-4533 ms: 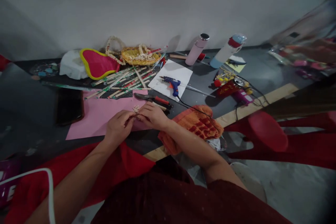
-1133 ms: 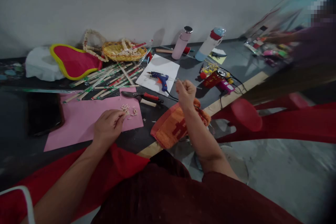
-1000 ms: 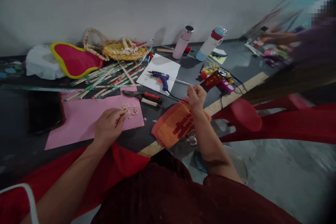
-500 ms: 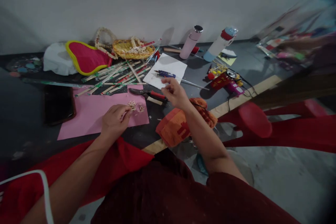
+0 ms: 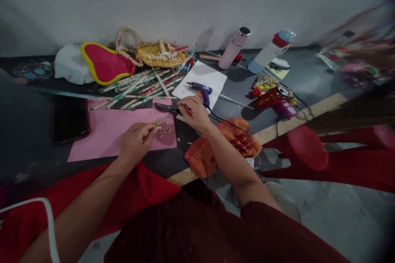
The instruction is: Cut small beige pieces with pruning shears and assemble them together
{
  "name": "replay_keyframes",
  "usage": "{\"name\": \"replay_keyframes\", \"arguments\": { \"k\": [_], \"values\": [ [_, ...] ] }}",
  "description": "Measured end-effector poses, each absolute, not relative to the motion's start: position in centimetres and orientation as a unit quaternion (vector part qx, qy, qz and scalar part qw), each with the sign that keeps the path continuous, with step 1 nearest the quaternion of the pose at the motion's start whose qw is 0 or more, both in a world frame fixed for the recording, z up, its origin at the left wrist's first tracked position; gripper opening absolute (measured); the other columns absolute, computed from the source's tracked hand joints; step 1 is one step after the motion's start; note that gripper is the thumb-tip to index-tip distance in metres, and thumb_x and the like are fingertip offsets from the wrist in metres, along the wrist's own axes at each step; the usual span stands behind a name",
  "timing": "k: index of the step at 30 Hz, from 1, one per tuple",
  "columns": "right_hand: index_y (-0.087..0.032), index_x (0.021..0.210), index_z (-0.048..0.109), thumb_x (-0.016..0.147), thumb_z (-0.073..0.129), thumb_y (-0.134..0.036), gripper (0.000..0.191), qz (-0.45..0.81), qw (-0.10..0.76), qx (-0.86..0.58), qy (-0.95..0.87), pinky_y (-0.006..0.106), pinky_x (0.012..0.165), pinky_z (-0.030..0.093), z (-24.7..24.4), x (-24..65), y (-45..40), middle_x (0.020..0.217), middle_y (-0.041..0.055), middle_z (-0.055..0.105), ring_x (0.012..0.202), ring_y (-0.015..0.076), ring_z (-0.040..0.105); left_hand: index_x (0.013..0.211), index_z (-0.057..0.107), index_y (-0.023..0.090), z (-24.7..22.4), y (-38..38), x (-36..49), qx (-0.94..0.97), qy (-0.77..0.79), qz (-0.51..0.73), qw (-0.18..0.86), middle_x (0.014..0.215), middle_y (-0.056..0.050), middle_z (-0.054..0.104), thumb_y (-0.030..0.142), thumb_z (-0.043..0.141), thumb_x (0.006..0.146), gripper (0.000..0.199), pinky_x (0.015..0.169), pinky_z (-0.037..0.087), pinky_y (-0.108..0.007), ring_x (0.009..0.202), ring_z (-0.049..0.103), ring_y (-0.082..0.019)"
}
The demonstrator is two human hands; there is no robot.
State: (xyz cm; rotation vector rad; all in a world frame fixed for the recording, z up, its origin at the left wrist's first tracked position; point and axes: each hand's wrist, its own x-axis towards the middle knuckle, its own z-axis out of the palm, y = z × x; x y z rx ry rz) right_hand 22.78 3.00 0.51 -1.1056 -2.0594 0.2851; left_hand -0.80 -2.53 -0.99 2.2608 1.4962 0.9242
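Observation:
My left hand (image 5: 135, 141) is closed in a pinch over the pink sheet (image 5: 105, 131), with a small pale wooden piece (image 5: 157, 128) showing at its fingertips. Just beyond those fingers lies a little pile of short cut pieces (image 5: 167, 130). My right hand (image 5: 194, 114) is curled round the red handles of the pruning shears (image 5: 165, 107), whose dark blades point left at the sheet's upper edge. Its palm hides most of the handles. Behind that hand, a blue glue gun (image 5: 202, 90) rests on white paper (image 5: 212, 74).
Wrapped chopsticks (image 5: 138, 86) lie behind the pink sheet, near a wicker basket (image 5: 148, 59). A phone (image 5: 70, 121) is at left, an orange towel (image 5: 200, 156) under my right forearm. A pink flask (image 5: 231, 51), white bottle (image 5: 268, 54) and red can (image 5: 268, 98) stand farther right.
My right hand has moved from beside the glue gun down and left onto the shears' handles. My left hand keeps its pinch in nearly the same place. The view has shifted slightly.

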Motion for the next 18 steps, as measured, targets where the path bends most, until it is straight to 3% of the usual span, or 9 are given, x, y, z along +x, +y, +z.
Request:
{"name": "replay_keyframes", "arguments": {
  "k": [4, 9, 18],
  "values": [
    [-0.019, 0.102, 0.059, 0.089, 0.051, -0.029, 0.018, 0.202, 0.335, -0.357, -0.848, 0.030, 0.079, 0.046, 1.0, 21.2, 1.6, 0.098, 0.0066, 0.065, 0.090, 0.0162, 0.058, 0.094, 0.066, 0.021, -1.1, -2.5, -0.8, 0.780, 0.525, 0.311, 0.137, 0.090, -0.004, 0.070, 0.032, 0.050, 0.087, 0.020, 0.077, 0.048, -0.030, 0.086, 0.062, -0.018],
    [-0.018, 0.095, 0.061, 0.086, 0.057, -0.041, 0.025, 0.213, 0.272, -0.342, -0.874, 0.024, 0.065, 0.043, 0.2, 19.5, 0.8, 0.083, 0.0037, 0.067, 0.073, 0.0129, 0.059, 0.093, 0.066, 0.020, -1.0, -2.6, -0.9, 0.792, 0.510, 0.313, 0.118, 0.090, -0.005, 0.071, 0.030, 0.049, 0.087, 0.020, 0.077, 0.049, -0.030, 0.086, 0.062, -0.019],
    [-0.018, 0.091, 0.059, 0.091, 0.046, -0.028, 0.016, 0.201, 0.260, -0.308, -0.893, 0.023, 0.071, 0.043, -0.1, 19.0, 0.9, 0.088, 0.0035, 0.068, 0.080, 0.0122, 0.061, 0.095, 0.066, 0.020, -1.1, -2.5, -0.7, 0.812, 0.486, 0.306, 0.103, 0.090, -0.005, 0.071, 0.029, 0.050, 0.086, 0.019, 0.079, 0.049, -0.033, 0.088, 0.063, -0.021]
  ]
}}
